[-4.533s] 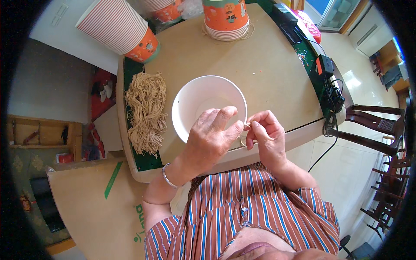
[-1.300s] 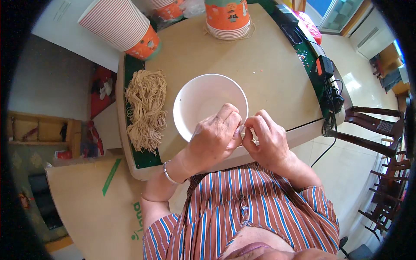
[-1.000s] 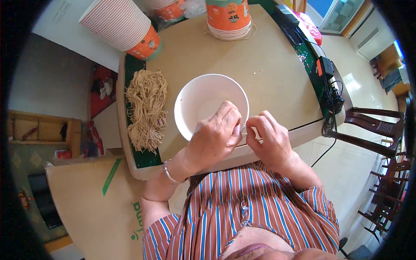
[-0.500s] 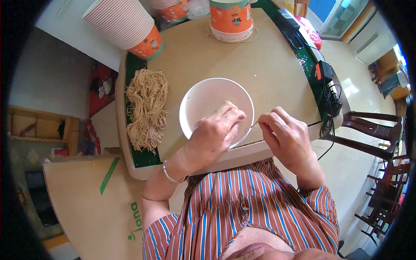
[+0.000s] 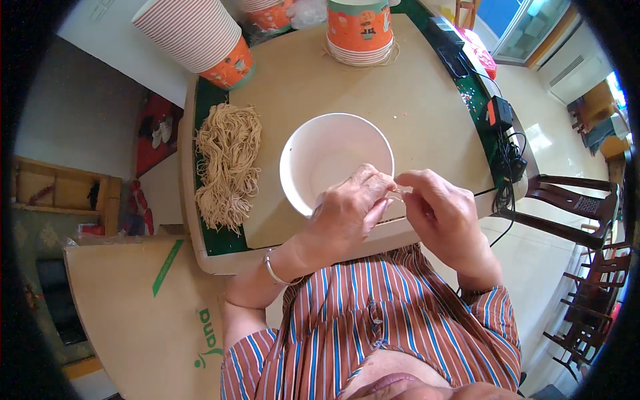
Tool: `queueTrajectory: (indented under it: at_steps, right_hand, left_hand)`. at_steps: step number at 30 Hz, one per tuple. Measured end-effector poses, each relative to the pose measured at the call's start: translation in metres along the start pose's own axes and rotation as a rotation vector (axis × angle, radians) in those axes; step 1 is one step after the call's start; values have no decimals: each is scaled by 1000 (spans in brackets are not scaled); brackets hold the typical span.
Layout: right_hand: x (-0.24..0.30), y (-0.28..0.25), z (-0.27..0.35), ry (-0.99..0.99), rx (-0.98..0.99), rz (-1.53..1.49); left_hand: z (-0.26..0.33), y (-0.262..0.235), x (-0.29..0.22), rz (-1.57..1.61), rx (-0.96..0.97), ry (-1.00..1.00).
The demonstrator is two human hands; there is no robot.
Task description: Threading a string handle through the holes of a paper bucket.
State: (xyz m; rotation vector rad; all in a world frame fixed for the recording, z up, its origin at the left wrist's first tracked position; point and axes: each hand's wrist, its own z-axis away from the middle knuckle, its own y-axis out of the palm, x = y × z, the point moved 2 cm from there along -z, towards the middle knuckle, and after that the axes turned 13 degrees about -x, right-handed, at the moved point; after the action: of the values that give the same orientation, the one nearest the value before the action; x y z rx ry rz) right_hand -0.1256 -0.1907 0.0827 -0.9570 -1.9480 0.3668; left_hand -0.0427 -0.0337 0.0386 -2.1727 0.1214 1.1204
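Observation:
A white paper bucket (image 5: 300, 167) stands at the table's near edge, its inside showing. My left hand (image 5: 353, 207) is over its near right rim, thumb and fingers pinched together. Close beside it, my right hand (image 5: 443, 213) pinches too. Between their fingertips a short bit of thin pale string (image 5: 398, 193) shows; the rest of it is hidden by the fingers. To the left lies a bundle of beige strings (image 5: 228, 167), loosely heaped along the table's left side.
A stack of nested paper buckets (image 5: 193, 37) leans at the far left. Another orange-printed bucket stack (image 5: 361, 33) stands at the back, string around its base. Black cables and adapters (image 5: 508, 157) lie along the right edge. A cardboard box (image 5: 140, 300) is at lower left; a wooden chair (image 5: 573, 203) stands right.
My hands have come together until their fingertips nearly meet over the string. The left hand has shifted a little right and nearer to me. The bucket shows slightly higher in view.

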Motion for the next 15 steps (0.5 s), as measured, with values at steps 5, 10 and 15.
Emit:
queueTrajectory:
  at_steps: [5,10,15]
  right_hand:
    - [0,-6,3,148,-22,-131]
    - [-3,-6,4,167,-42,-160]
    - [1,-6,3,197,-38,-208]
  left_hand:
    - [-3,1,-2,33,-49,22]
    - [-4,2,-3,121,-44,-69]
    - [-9,3,-6,136,-93,-4]
